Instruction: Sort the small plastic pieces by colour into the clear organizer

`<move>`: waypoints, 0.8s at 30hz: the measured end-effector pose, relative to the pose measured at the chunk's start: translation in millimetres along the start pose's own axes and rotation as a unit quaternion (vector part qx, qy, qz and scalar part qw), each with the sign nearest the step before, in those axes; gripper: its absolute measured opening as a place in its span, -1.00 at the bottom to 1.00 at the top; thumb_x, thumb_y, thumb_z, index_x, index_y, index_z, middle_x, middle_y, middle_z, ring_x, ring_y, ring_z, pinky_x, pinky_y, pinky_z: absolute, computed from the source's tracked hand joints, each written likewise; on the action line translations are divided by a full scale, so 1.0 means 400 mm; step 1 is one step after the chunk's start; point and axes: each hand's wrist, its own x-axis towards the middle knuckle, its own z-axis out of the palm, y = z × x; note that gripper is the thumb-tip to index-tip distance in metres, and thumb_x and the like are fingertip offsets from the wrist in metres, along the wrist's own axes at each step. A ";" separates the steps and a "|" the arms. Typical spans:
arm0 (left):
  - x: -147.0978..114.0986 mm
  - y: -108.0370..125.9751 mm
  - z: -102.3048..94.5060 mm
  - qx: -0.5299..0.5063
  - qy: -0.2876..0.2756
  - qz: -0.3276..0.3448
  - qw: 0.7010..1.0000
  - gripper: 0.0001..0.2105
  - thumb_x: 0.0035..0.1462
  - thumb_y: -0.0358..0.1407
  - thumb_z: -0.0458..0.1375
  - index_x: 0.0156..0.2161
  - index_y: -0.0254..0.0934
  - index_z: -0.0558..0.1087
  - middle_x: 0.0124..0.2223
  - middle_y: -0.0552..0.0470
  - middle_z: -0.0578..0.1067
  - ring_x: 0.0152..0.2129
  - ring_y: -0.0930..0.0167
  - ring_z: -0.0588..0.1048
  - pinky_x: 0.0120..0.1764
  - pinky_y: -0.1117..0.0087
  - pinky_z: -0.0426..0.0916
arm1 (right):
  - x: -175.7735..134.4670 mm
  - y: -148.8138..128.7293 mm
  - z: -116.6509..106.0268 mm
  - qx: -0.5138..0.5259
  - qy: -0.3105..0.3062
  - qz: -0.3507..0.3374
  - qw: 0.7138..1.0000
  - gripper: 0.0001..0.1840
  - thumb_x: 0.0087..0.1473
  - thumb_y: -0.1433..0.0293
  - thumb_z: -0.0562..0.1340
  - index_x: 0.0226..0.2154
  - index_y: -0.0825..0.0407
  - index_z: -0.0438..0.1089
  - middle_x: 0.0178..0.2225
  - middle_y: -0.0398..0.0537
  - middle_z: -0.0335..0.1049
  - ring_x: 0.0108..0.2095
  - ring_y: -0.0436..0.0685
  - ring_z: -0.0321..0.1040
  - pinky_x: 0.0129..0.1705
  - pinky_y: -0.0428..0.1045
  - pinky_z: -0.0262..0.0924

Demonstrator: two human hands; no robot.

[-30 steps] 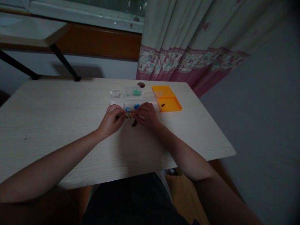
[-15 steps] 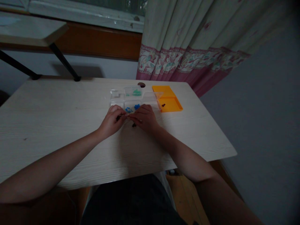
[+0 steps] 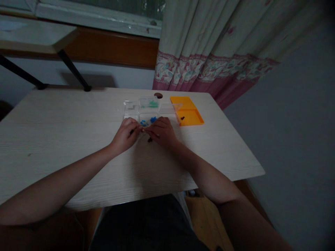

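Note:
My left hand (image 3: 127, 135) and my right hand (image 3: 162, 131) meet fingertip to fingertip just in front of a clear plastic compartment box (image 3: 131, 107). Both are closed in a pinch; what sits between the fingers is too small and dim to name. Something dark shows under the left fingers. Close below the fingertips, a small dark piece (image 3: 150, 139) lies on the table. Small blue pieces (image 3: 153, 119) lie in the box's near middle compartment, and green pieces (image 3: 153, 104) show in the one behind.
An orange tray (image 3: 190, 118) with a dark piece (image 3: 182, 118) in it stands right of the clear box. The pale wooden table (image 3: 86, 122) has a round hole (image 3: 158, 95) near its back edge. A raised shelf (image 3: 39, 36) stands on black legs at left; a curtain (image 3: 193, 66) hangs behind.
The fingertips have shifted very slightly against each other. Both hands stay in the same place, and the box, tray and loose pieces have not moved.

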 end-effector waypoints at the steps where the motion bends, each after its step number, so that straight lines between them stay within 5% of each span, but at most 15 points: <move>1: 0.000 0.001 0.000 0.001 0.004 0.001 1.000 -0.80 0.29 -0.28 0.02 -0.29 -0.25 0.45 -0.29 -0.03 0.38 -0.25 0.34 0.37 -0.16 0.27 0.31 | 0.001 0.002 -0.003 -0.001 0.009 0.005 1.000 -0.80 0.20 0.25 0.20 -0.28 -0.11 0.54 -0.36 -0.13 0.48 -0.23 0.07 0.26 -0.12 0.03 0.05; 10: -0.001 0.012 -0.004 0.043 0.004 -0.002 0.999 -0.78 0.29 -0.28 0.00 -0.20 -0.25 0.50 -0.27 -0.04 0.39 -0.23 0.32 0.37 -0.11 0.22 0.28 | 0.000 0.059 -0.040 -0.027 0.119 0.114 0.986 -0.77 0.19 0.20 0.21 -0.32 -0.06 0.54 -0.42 -0.10 0.44 -0.30 0.08 0.29 -0.15 0.04 0.10; 24: -0.004 0.013 -0.003 0.120 -0.020 -0.010 0.993 -0.84 0.20 -0.24 0.11 -0.25 -0.24 0.52 -0.23 -0.06 0.39 -0.19 0.26 0.32 -0.10 0.16 0.24 | -0.011 0.128 -0.086 -0.088 0.066 0.209 0.972 -0.69 0.22 0.16 0.15 -0.30 -0.07 0.54 -0.34 -0.06 0.47 -0.22 0.16 0.28 -0.12 0.07 0.03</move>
